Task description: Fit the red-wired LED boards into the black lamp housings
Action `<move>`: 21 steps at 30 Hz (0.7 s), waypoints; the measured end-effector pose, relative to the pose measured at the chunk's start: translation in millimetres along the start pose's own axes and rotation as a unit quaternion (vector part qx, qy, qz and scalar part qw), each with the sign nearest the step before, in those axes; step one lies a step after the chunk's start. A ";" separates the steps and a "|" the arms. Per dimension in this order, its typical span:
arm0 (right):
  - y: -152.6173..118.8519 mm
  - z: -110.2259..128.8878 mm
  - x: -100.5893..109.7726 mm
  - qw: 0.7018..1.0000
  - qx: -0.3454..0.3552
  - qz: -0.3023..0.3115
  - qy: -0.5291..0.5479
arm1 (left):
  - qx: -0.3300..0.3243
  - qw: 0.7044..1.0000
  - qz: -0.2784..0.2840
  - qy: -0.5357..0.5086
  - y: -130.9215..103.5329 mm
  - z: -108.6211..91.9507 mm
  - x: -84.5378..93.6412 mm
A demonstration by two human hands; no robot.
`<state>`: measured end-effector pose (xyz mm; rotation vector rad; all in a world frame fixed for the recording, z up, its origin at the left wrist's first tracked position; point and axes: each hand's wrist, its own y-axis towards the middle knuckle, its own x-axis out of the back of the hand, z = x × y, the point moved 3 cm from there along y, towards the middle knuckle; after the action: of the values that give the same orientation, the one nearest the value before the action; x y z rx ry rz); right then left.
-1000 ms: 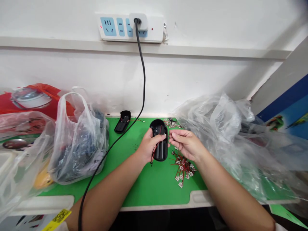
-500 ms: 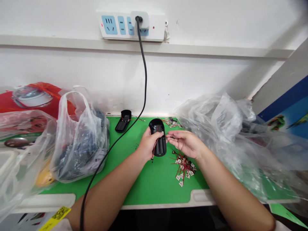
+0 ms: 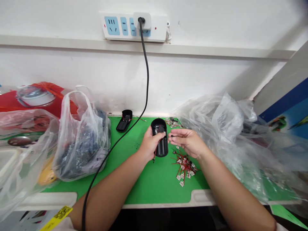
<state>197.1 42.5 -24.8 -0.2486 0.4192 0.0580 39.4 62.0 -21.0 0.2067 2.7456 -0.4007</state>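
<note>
My left hand [image 3: 149, 145] is closed on the left side of a black plastic housing [image 3: 162, 148], its thumb lying across the inside. The housing has a rounded, hollow far end, long troughs toward me and thin red and black wires. Just right of it, my right hand [image 3: 189, 141] pinches a tiny dark piece [image 3: 171, 136], too small to name, apart from the housing. Below that hand lies a pile of small white parts with red wires [image 3: 184, 165]. A second black housing [image 3: 124, 121] rests farther back on the left, with wires at its far end.
A black cable [image 3: 147, 77] drops from the wall socket strip [image 3: 134, 27] across the green mat [image 3: 149, 192] and over my left forearm. Filled plastic bags [image 3: 81, 144] stand at left; clear plastic sheeting [image 3: 228, 128] heaps at right. More small metal parts [image 3: 171, 122] lie behind.
My right thumb and fingers have closed together around the tiny dark piece, which was lying on the more open fingers. My left hand keeps its hold on the housing. The view has shifted slightly.
</note>
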 end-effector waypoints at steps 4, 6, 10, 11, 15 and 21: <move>0.1 -0.5 -0.6 1.000 0.007 -0.008 -0.013 | -0.005 1.000 0.008 0.003 0.2 1.4 -0.3; 0.8 -0.4 0.3 1.000 0.010 -0.019 -0.021 | -0.004 1.000 0.010 0.006 0.0 1.9 -0.2; 2.1 0.0 1.9 0.999 0.013 -0.032 -0.035 | 0.001 1.000 0.011 0.007 0.1 2.4 -0.4; 2.3 0.1 2.2 0.999 0.015 -0.031 -0.037 | 0.001 1.000 0.013 0.007 0.2 2.5 -0.5; 3.0 0.4 3.5 0.997 0.018 -0.020 -0.076 | -0.012 1.000 0.017 0.014 0.9 2.8 -0.4; 5.3 0.0 7.0 0.995 0.004 -0.038 -0.088 | -0.011 1.000 0.024 0.017 0.7 2.7 -0.9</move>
<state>202.9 47.7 -28.8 -0.2498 0.2354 0.0042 41.2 61.7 -23.3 0.2764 2.7708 -0.3581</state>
